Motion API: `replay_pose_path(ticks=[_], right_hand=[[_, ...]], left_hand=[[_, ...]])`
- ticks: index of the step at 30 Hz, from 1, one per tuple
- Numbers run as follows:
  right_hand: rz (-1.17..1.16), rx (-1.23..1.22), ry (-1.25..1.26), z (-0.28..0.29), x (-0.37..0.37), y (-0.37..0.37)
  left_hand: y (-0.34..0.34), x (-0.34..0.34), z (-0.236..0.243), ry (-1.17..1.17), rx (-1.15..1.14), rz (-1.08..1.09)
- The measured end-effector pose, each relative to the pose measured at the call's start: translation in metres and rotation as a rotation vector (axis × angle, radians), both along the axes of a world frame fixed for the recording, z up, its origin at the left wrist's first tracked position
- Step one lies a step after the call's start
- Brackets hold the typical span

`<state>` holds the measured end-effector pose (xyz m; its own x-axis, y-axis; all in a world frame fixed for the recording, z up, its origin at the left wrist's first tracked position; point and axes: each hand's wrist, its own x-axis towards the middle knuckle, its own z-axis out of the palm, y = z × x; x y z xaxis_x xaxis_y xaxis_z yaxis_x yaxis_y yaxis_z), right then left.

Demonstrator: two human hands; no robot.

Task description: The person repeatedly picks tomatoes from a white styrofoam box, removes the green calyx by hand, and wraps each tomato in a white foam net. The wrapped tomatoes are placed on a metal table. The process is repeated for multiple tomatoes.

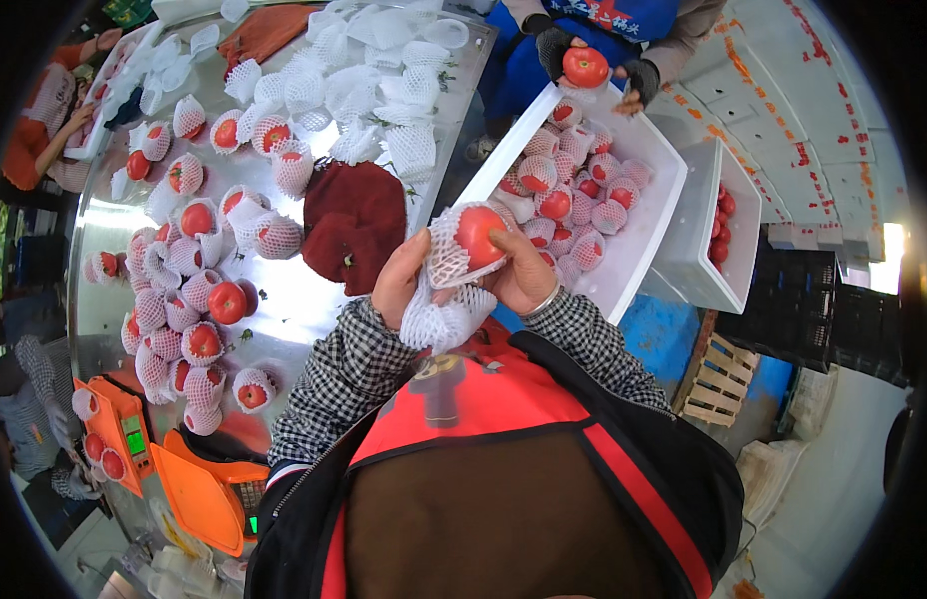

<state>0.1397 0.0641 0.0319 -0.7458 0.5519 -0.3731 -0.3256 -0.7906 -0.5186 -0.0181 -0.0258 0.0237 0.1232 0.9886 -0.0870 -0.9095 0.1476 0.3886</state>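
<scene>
In front of my chest a red tomato [477, 236] sits partly inside a white foam net sleeve [444, 252]. My left hand [399, 281] grips the sleeve from the left side. On the right, my right hand [524, 272] holds the tomato, thumb against its bare skin. A second white foam net [445, 318] hangs below, between my hands; which fingers hold it is hidden. Just left of my hands a dark red cloth [355, 222] lies on the metal table [284, 344]. Many sleeved tomatoes [189, 257] are spread over the table's left part.
A white foam box [638, 235] of sleeved tomatoes stands right of my hands. Across it, another person's gloved hands [553, 48] hold a tomato [585, 67]. Empty foam nets [353, 90] pile at the far side. Orange scales [197, 494] stand near left; a second white box [698, 230] is farther right.
</scene>
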Motion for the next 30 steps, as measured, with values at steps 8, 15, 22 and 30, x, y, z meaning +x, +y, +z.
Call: replay_pose_path(ticks=[8,15,22,30], right_hand=[[-0.121,-0.360,0.483,-0.012,-0.003,0.003],[0.037,-0.286,0.442,-0.019,0.005,0.012],[-0.238,-0.351,0.089,-0.039,0.037,0.032],[-1.030,0.132,0.019,-0.013,0.232,0.166]], left_hand=[[0.003,-0.014,-0.016,-0.036,-0.377,0.228],[-0.010,-0.033,-0.010,-0.195,-0.023,0.213],[-0.024,-0.055,0.012,0.261,-0.443,0.457],[-0.044,-0.063,-0.021,0.490,-0.507,0.443]])
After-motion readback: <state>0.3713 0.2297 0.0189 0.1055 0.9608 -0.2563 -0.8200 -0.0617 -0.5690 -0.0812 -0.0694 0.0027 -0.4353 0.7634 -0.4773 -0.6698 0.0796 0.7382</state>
